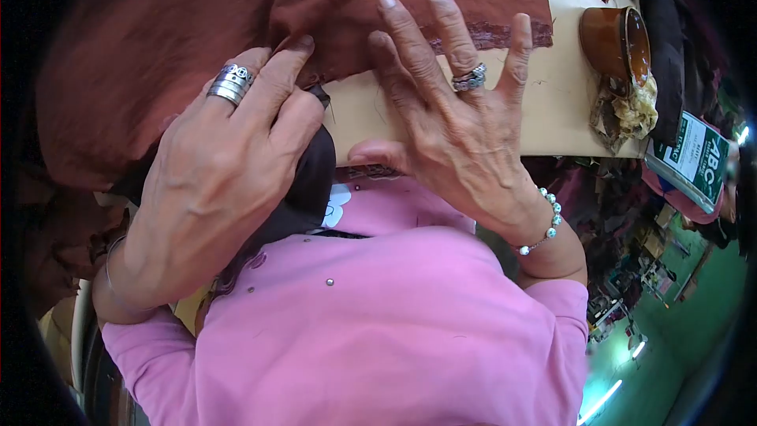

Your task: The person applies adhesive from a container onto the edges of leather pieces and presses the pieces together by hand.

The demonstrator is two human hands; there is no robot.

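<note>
Touching brown cloth (181, 24) at a pale table (572, 83)

Has the brown cloth in creased folds from the far left to past the middle of the table, ending at right in a frayed border. Wears a thin bangle (113, 268) on the left wrist and silver rings (230, 85) on the left hand (229, 138). Bends the left fingers down close together onto the brown cloth; cannot tell whether pinching or only pressing, with the thumb tip unclear. Has dark cloth (315, 178) just beside that hand, and wears a pink top (378, 308). Spreads the right hand (457, 119) wide, with longer fingers over the frayed border and thumb near the table's edge; cannot tell whether touching there. Wears a beaded bracelet (554, 221) on the right wrist. At far right, has a brown pot (601, 41) on the table, touching a yellowish wad (637, 111), then a green-and-white packet (688, 159) near the corner.
</note>
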